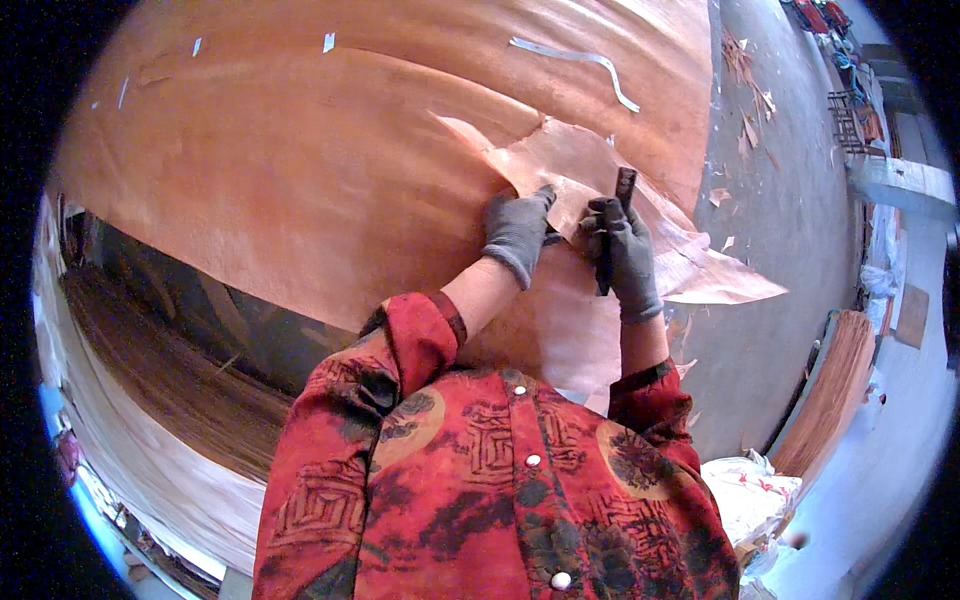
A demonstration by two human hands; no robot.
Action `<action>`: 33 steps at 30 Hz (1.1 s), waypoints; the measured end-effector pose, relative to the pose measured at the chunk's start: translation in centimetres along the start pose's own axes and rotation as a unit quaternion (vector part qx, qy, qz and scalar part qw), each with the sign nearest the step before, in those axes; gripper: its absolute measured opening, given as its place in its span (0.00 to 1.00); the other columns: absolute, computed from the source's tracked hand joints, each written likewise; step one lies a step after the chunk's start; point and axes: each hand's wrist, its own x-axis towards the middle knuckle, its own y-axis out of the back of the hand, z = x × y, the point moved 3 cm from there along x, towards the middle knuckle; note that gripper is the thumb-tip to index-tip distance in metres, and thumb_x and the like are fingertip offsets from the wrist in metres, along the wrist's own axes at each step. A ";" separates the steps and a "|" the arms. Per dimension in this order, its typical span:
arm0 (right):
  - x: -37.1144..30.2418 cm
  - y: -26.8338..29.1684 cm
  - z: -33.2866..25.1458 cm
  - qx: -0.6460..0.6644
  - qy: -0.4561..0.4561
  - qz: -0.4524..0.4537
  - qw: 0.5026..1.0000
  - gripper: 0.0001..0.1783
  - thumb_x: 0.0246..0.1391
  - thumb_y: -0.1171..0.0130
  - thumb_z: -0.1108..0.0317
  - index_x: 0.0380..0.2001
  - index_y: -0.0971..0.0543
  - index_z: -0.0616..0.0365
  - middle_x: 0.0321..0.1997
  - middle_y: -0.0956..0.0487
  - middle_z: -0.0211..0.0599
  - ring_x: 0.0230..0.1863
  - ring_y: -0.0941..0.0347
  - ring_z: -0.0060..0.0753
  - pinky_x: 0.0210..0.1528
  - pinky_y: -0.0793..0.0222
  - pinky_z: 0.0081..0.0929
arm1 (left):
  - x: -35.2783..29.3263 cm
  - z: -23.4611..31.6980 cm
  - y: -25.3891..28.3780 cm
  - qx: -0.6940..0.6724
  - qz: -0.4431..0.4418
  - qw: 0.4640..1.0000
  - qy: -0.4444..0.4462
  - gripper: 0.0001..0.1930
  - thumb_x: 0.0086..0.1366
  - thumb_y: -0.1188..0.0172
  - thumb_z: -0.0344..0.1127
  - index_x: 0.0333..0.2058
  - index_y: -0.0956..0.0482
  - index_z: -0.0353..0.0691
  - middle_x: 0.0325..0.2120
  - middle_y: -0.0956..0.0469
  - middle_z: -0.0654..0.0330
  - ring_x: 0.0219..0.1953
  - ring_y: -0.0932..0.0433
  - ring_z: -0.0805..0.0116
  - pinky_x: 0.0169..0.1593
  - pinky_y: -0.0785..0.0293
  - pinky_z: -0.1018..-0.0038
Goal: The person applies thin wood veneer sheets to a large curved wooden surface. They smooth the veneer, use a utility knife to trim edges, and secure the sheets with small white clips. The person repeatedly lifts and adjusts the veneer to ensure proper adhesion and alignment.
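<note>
My left hand (516, 232), in a grey glove, grips the near edge of a loose, torn-looking piece of thin wood veneer (565, 150). That piece is creased and lies over a broad reddish-brown veneer sheet (300, 190), its pointed right end reaching past the sheet's edge. Closed round a long, narrow dark tool (625, 183), my gloved right hand (630, 258) is just right of the left one. The tool stands out above and below the fingers; its exact kind is unclear. Something dark shows beside my left palm, too hidden to name.
A pale curled strip (585, 58) and small white tape pieces lie on the big sheet. Veneer scraps (748, 130) litter the grey floor at right. Stacked brown veneer (830, 395) stands at the right, another stack (170, 370) at the left. A white bag (748, 495) sits lower right.
</note>
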 end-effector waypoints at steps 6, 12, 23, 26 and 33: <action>1.9 -0.5 1.7 -0.036 0.009 -0.030 0.999 0.15 0.61 0.54 0.57 0.35 0.27 0.59 0.21 0.27 0.29 0.14 0.36 0.18 0.15 0.40 0.17 | -3.1 3.5 3.2 0.065 -0.128 0.973 0.181 0.17 0.59 0.41 0.47 0.27 0.24 0.36 0.23 0.22 0.53 0.22 0.21 0.63 0.24 0.25 0.75; 2.0 -0.5 1.8 -0.133 0.076 0.025 0.988 0.14 0.60 0.52 0.59 0.31 0.28 0.60 0.20 0.29 0.27 0.16 0.37 0.17 0.17 0.40 0.18 | -8.0 7.8 2.5 0.575 -0.102 0.690 -0.428 0.30 0.58 0.43 0.42 0.56 0.39 0.35 0.43 0.26 0.46 0.42 0.25 0.54 0.43 0.28 0.63; -0.4 -3.1 -1.4 -0.200 -0.001 -0.081 0.976 0.15 0.60 0.54 0.59 0.39 0.27 0.61 0.24 0.24 0.37 0.22 0.28 0.25 0.25 0.34 0.24 | 0.7 5.6 3.8 0.631 -0.063 0.539 -0.555 0.42 0.57 0.47 0.38 0.64 0.64 0.39 0.59 0.41 0.51 0.61 0.43 0.52 0.63 0.57 0.52; 0.0 -4.5 -0.3 -0.256 0.115 -0.107 0.954 0.17 0.62 0.56 0.58 0.42 0.27 0.61 0.25 0.28 0.29 0.22 0.35 0.15 0.21 0.40 0.15 | 0.8 5.7 3.7 0.621 -0.060 0.553 -0.552 0.40 0.58 0.49 0.36 0.63 0.63 0.35 0.59 0.40 0.51 0.61 0.42 0.52 0.64 0.57 0.53; -0.6 -5.8 -4.0 -0.379 0.324 -0.041 0.866 0.07 0.45 0.40 0.65 0.31 0.23 0.50 0.33 0.25 0.33 0.32 0.28 0.43 0.37 0.33 0.33 | 1.1 5.4 4.1 0.594 -0.062 0.588 -0.546 0.38 0.59 0.51 0.32 0.63 0.62 0.35 0.60 0.42 0.54 0.61 0.42 0.54 0.63 0.55 0.52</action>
